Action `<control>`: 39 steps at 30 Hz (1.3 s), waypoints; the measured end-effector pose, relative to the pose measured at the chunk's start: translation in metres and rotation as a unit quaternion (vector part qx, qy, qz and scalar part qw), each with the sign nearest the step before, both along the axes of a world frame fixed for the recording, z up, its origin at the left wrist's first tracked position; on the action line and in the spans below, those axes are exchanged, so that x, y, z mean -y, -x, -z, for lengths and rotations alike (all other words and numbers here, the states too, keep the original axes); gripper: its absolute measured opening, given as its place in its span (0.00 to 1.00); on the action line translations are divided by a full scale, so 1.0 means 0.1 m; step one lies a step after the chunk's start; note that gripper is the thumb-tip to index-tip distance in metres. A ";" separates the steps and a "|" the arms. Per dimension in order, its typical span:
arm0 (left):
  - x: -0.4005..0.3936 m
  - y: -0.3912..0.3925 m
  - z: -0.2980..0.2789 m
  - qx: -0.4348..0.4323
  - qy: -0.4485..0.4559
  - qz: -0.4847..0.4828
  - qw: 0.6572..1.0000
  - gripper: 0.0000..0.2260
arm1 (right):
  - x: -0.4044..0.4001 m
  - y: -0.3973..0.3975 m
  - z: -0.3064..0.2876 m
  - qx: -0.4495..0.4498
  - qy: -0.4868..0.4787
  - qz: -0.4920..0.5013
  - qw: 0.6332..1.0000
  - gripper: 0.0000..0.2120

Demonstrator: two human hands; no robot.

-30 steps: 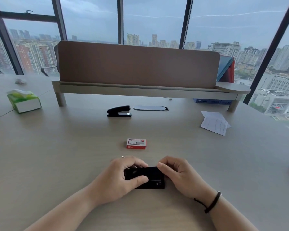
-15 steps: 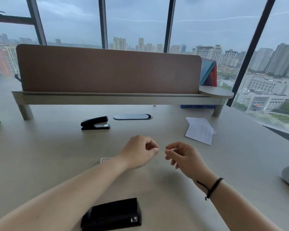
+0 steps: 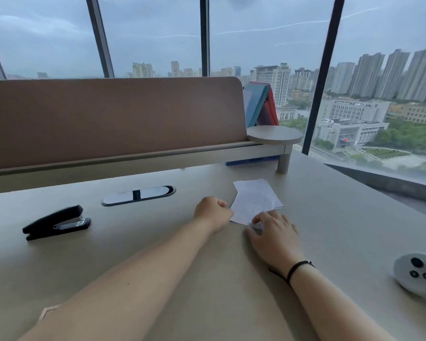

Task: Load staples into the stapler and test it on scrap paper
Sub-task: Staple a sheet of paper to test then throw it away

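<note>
A black stapler [image 3: 57,222] lies shut on the table at the left, well apart from both hands. White scrap paper [image 3: 255,200], a few folded sheets, lies at the middle right. My left hand [image 3: 212,212] is closed in a fist that touches the paper's left edge. My right hand [image 3: 273,232] rests on the paper's near corner, its fingertips curled onto it. A pale corner of a small box [image 3: 47,313] shows under my left forearm; I cannot tell what box it is.
A black oval cable slot [image 3: 138,195] sits behind the stapler. A brown desk divider [image 3: 108,119] with a low shelf and round end plate [image 3: 274,134] closes the far side. A white round device [image 3: 418,273] with black dots lies near the right edge.
Both hands left the black case near me and reached forward and right to the scrap paper. The view swung right; the case and the red staple box are out of frame.
</note>
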State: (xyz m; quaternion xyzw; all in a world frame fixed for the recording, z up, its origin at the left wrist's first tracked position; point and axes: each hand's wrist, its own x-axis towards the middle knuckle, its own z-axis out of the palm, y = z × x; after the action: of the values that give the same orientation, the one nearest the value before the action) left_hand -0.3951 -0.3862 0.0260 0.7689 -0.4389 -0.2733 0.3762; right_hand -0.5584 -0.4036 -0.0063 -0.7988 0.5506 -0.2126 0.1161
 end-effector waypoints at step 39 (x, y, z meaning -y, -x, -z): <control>-1.42 -0.34 -0.57 -0.012 0.032 0.064 0.997 0.07 | -0.56 -0.11 -0.47 0.474 -0.271 -0.110 0.831 0.15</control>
State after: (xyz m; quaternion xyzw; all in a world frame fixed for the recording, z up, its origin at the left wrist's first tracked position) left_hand -0.3608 -0.2445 0.0831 0.7234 -0.4914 -0.2916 0.3875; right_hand -0.5471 -0.3477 0.0402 -0.5921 0.3719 -0.3932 0.5971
